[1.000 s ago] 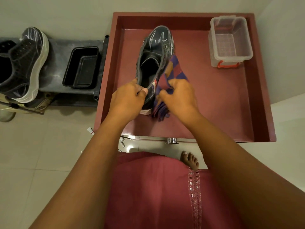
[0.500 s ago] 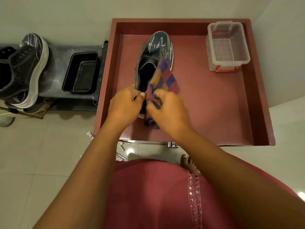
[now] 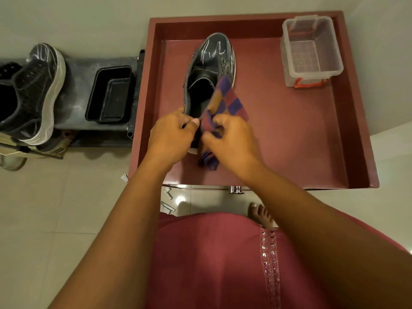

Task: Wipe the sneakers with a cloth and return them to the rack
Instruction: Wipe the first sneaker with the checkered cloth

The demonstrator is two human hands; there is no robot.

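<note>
The left hand (image 3: pixel 170 134) pinches the black sneaker (image 3: pixel 208 79) at its heel; its long axis runs away toward the toe. The right hand (image 3: pixel 230 139) clutches the checked cloth (image 3: pixel 225 101) against its right side.

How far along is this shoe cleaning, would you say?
Midway, I would guess. In hand: the left hand grips the heel of a dark sneaker over the red tray, while the right hand presses a checked cloth to its side. Its partner sits on the grey rack; whether it was wiped I cannot tell. Left: finishing this sneaker and returning it to the rack.
</note>
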